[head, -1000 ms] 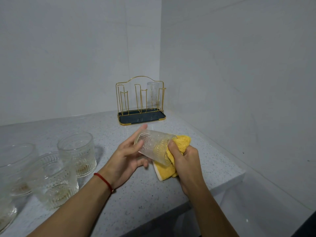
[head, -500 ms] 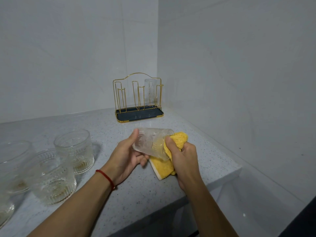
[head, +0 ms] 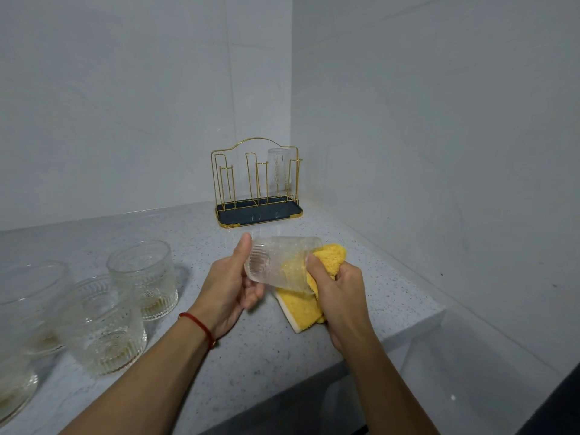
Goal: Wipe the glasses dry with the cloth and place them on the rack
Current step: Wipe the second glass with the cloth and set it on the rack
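Above the speckled counter (head: pixel 282 365), in the head view, a ribbed clear glass (head: pixel 276 262) lies on its side between both hands, its long axis running left to right. The left hand (head: pixel 229 284) closes its grip round the base end, thumb up over the top. The right hand (head: pixel 339 293) clamps a yellow cloth (head: pixel 329 257) against the mouth end, thumb on the glass wall. The gold wire rack (head: pixel 257 183) stands straight ahead in the corner, well apart, one glass (head: pixel 279 167) already upturned on it. Three more glasses (head: pixel 141 277) wait at the left. The left hand seems better placed to carry the glass forward.
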Motion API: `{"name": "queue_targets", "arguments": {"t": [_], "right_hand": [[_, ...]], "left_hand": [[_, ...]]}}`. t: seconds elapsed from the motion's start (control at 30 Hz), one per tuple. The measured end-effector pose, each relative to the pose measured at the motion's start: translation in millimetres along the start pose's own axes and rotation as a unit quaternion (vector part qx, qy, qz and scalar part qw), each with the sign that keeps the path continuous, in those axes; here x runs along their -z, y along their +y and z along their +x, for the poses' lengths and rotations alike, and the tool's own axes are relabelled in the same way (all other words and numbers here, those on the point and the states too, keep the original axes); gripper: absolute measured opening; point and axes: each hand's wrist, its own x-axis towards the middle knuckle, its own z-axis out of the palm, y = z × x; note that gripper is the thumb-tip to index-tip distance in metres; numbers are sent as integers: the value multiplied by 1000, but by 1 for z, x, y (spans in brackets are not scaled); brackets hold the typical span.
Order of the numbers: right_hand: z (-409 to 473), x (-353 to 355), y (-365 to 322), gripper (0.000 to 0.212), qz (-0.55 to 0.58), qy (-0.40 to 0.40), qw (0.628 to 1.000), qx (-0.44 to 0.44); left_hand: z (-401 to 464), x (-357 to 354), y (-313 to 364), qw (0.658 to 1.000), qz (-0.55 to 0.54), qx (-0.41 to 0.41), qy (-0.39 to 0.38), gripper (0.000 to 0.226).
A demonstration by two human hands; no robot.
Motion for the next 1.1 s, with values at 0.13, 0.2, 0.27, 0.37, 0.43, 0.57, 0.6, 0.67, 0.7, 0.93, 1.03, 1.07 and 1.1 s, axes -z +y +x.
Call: {"name": "queue_targets", "arguments": {"t": [0.13,0.2,0.27,0.37,0.43,0.57,0.6,0.67,0.7,0.93,1.03,1.07,1.1], "right_hand": [[-2,-1,-3,43,-33,19,999,12],[-3,0,-7,44,-48,31,998,23],[-6,-2,-10,43,-77,29,996,40],[-10,-3,-13,41,-90,5,995,47],[-12,-3,-17,40,-50,-23,998,29],[-14,4,-25,33,28,-39,999,-18],[-14,6,-27,35,31,-30,999,-22],[-12,9,-33,40,55,-22,998,-20],[-11,10,-38,40,70,-21,997,-13],[-1,-2,-82,27,13,-184,981,60],[-4,-9,-95,21,-33,-262,960,95],[-4,-8,-98,23,-35,-267,956,113],[-3,-3,-99,24,-23,-260,957,123]], "left_hand": [[1,0,1,998,-52,35,-26,56],[-4,-1,6,982,-172,56,-51,37],[-6,-3,7,978,-200,44,-42,32],[-5,-6,9,985,-170,4,-14,31],[-6,-4,15,985,-169,-29,2,36],[-15,-5,29,988,-102,-115,34,58],[-19,-6,34,988,-56,-136,44,59],[-26,-7,41,983,53,-168,41,59],[-31,-9,42,981,94,-169,25,60],[-25,-13,34,991,72,-100,-44,90],[-21,-8,30,995,4,-85,-59,95],[-20,-7,30,994,-15,-85,-61,94],[-20,-7,31,994,-27,-86,-62,91]]}}
